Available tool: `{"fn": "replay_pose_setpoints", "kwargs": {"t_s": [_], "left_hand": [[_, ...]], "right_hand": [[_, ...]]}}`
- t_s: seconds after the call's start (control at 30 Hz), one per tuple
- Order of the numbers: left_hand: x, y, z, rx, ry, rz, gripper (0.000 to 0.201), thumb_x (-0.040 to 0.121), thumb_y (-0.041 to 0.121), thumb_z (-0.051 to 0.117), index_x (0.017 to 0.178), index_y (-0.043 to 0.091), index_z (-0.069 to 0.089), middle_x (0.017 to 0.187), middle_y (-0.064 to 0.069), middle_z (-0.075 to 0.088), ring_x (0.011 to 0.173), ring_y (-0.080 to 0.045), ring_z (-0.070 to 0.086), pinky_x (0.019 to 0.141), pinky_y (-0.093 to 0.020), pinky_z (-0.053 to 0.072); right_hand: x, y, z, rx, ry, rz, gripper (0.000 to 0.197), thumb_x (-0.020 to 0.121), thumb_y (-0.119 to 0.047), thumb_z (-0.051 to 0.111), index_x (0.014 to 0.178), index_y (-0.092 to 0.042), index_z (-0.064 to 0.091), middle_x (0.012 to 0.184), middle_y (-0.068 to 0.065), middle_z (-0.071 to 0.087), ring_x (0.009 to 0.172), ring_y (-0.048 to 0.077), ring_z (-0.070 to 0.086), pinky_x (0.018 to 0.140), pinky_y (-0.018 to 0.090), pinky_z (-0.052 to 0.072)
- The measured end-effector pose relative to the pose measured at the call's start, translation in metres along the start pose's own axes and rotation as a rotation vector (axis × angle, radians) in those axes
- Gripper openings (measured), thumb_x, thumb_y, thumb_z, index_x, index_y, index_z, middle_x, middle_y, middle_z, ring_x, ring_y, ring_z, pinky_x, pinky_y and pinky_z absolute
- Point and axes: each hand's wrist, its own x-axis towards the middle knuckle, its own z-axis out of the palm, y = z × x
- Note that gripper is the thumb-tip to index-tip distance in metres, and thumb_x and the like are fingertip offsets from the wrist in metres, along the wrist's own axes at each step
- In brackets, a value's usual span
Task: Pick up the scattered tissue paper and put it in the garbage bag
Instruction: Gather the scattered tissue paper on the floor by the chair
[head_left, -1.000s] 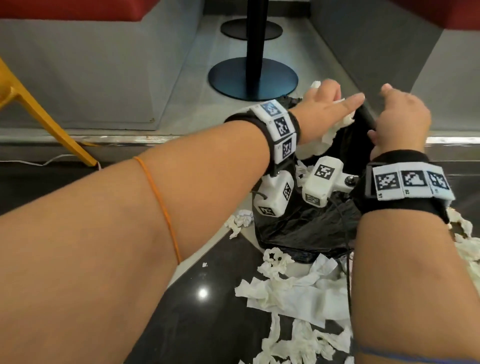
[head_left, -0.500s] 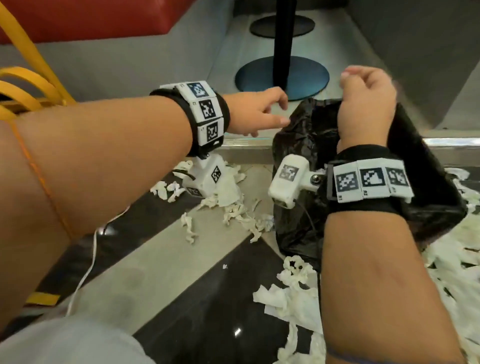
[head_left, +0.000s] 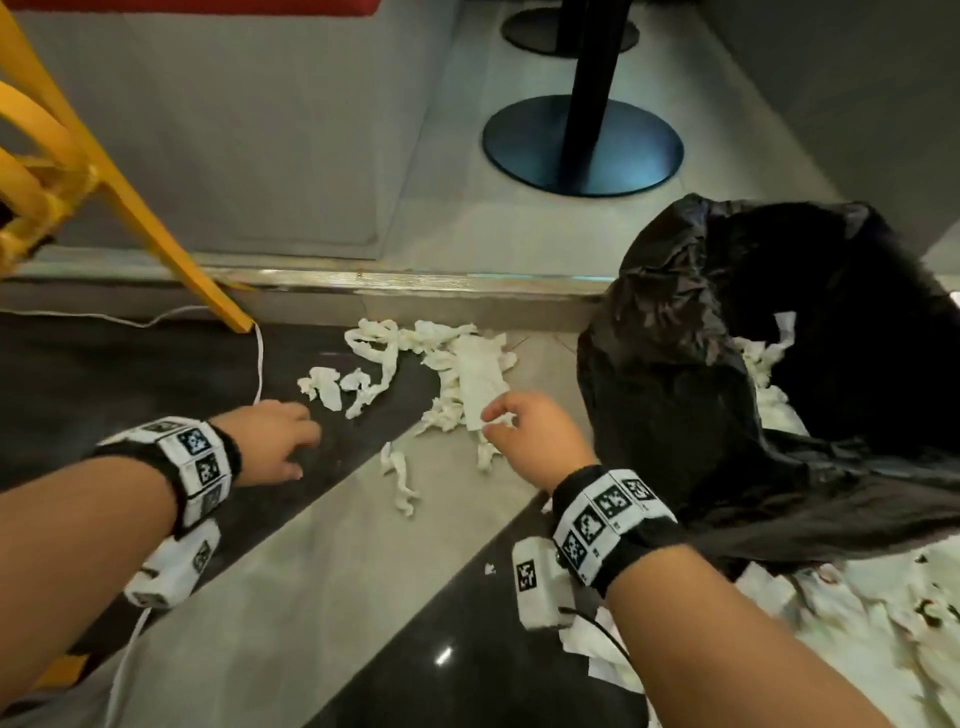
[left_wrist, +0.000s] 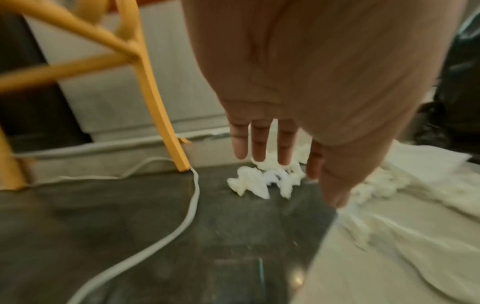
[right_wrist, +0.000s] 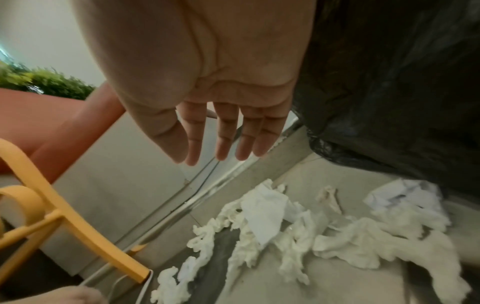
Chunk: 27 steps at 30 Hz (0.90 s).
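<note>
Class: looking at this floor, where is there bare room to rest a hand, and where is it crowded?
Free: the dark floor strip between the white cable and the left hand; also the pale tile between both wrists. Crowded: the tissue pile ahead of the right hand, and the tissue beside the garbage bag at lower right.

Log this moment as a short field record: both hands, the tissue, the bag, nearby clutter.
left hand: open, empty, above small white tissue scraps
right hand: open, empty, above the pile of white torn tissue paper
black plastic garbage bag: mouth open, some tissue inside
clutter: yellow chair leg, white cable on floor
</note>
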Motion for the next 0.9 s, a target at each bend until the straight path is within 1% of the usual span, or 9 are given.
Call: {"fn": "replay_pose_setpoints", "kwargs": {"t_s": [0.07,0.17,0.27,0.43,0.6,0.7,0.77,0.83,0.9], "left_hand": [[0.023,0.014,0.019,-0.102,0.059,0.085,0.051,0.081,0.042,0.060,0.128,0.033,0.043,0.140,-0.001,0.037,0.122,-0.025,0.045,0.101,-0.040,0.043],[0.054,0.044,0.031,-0.244,0.125,0.125,0.068,0.081,0.036,0.060,0.140,0.040,0.027,0.157,-0.010,0.006,0.137,-0.035,0.028,0.108,-0.047,0.036],[0.072,0.069,0.038,-0.298,0.057,0.117,0.078,0.081,0.038,0.061,0.144,0.044,0.015,0.158,-0.009,-0.012,0.142,-0.038,0.015,0.109,-0.049,0.034],[0.086,0.080,0.070,-0.243,0.013,0.213,0.050,0.087,0.022,0.051,0.134,0.026,0.034,0.155,-0.012,0.013,0.135,-0.039,0.025,0.106,-0.050,0.037],[0.075,0.073,0.078,-0.250,0.028,0.259,0.024,0.091,0.016,0.047,0.114,0.010,0.051,0.120,-0.013,0.051,0.107,-0.034,0.054,0.091,-0.040,0.045],[0.064,0.064,0.072,-0.389,-0.004,0.251,0.025,0.089,0.010,0.046,0.110,0.011,0.058,0.109,-0.012,0.053,0.102,-0.033,0.059,0.084,-0.033,0.044],[0.057,0.055,0.065,-0.521,-0.007,0.174,0.022,0.088,0.012,0.046,0.103,0.011,0.063,0.107,-0.010,0.054,0.102,-0.031,0.059,0.085,-0.030,0.046],[0.053,0.045,0.058,-0.577,0.038,0.119,0.025,0.085,0.026,0.041,0.078,0.009,0.058,0.091,-0.008,0.059,0.094,-0.031,0.059,0.082,-0.035,0.049],[0.049,0.037,0.051,-0.595,0.107,0.059,0.037,0.079,0.040,0.033,0.058,0.011,0.042,0.064,-0.003,0.048,0.074,-0.030,0.052,0.069,-0.034,0.044]], "right_hand": [[0.003,0.004,0.004,-0.002,0.008,0.048,0.016,0.089,-0.025,0.057,0.102,-0.026,0.065,0.114,-0.001,0.058,0.104,0.017,0.057,0.085,0.027,0.042],[0.007,0.007,0.011,0.008,0.031,0.073,0.012,0.089,-0.024,0.057,0.098,-0.026,0.065,0.085,-0.008,0.055,0.073,0.008,0.053,0.068,0.023,0.042],[0.008,0.006,0.016,-0.054,0.044,0.107,0.010,0.088,-0.027,0.058,0.096,-0.029,0.065,0.094,-0.004,0.054,0.077,0.010,0.053,0.072,0.024,0.041],[0.009,-0.003,0.020,-0.040,0.040,0.130,0.010,0.089,-0.027,0.058,0.096,-0.029,0.065,0.101,-0.004,0.055,0.084,0.009,0.053,0.074,0.027,0.044],[0.020,-0.010,0.027,-0.011,0.035,0.130,0.008,0.088,-0.027,0.059,0.093,-0.029,0.065,0.094,-0.002,0.063,0.074,0.008,0.056,0.067,0.025,0.044],[0.024,-0.014,0.030,0.043,0.060,0.141,0.009,0.087,-0.025,0.061,0.094,-0.025,0.067,0.088,0.006,0.068,0.076,0.023,0.064,0.062,0.027,0.049],[0.026,-0.015,0.034,0.080,0.068,0.145,0.008,0.087,-0.024,0.061,0.092,-0.025,0.067,0.086,0.007,0.069,0.067,0.021,0.062,0.057,0.025,0.046],[0.028,-0.016,0.037,0.094,0.067,0.143,0.008,0.087,-0.024,0.061,0.091,-0.025,0.067,0.083,0.004,0.068,0.060,0.016,0.056,0.053,0.022,0.043],[0.029,-0.016,0.040,0.092,0.064,0.138,0.007,0.087,-0.025,0.061,0.091,-0.025,0.067,0.079,0.000,0.065,0.063,0.015,0.056,0.056,0.022,0.044]]}}
